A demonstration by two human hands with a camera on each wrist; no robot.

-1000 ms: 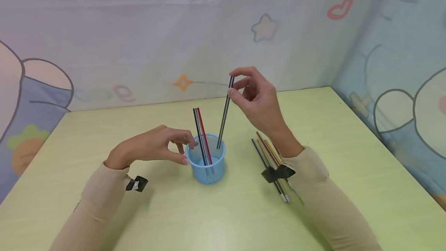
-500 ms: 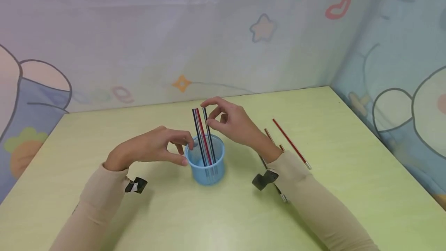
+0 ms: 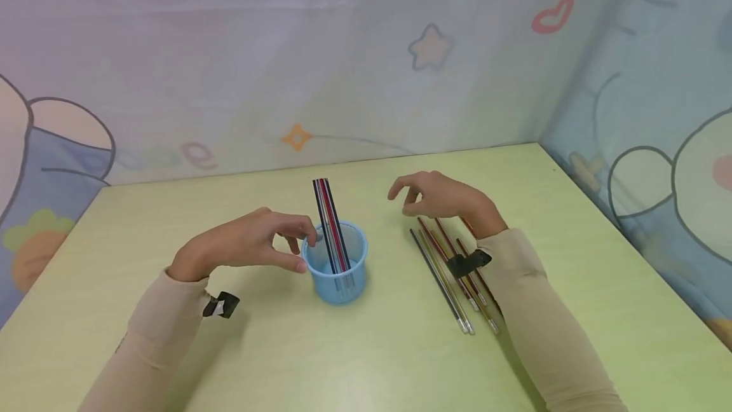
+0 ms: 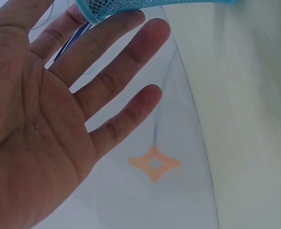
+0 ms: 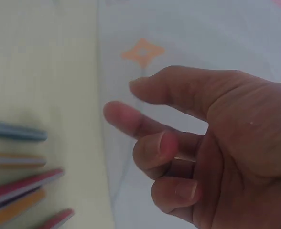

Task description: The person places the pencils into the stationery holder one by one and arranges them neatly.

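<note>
Four pencils (image 3: 330, 224) stand in the blue mesh cup (image 3: 337, 270), which our left hand (image 3: 246, 243) steadies with relaxed fingers. Our right hand (image 3: 443, 199), loosely curled and empty, hovers over the loose pencils (image 3: 452, 272) lying right of the cup, not yet placed.

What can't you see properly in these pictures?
- Head view: the right hand and its sleeve cover parts of the loose pencils on the table, so their count is unsure.
- Head view: the pencils in the blue cup stand bunched; their lower ends blur behind the mesh.
- Left wrist view: the frame's top edge cuts off all but the cup's rim, beside the left hand.
- Right wrist view: everything is blurred, and the left edge crops the pencils.
</note>
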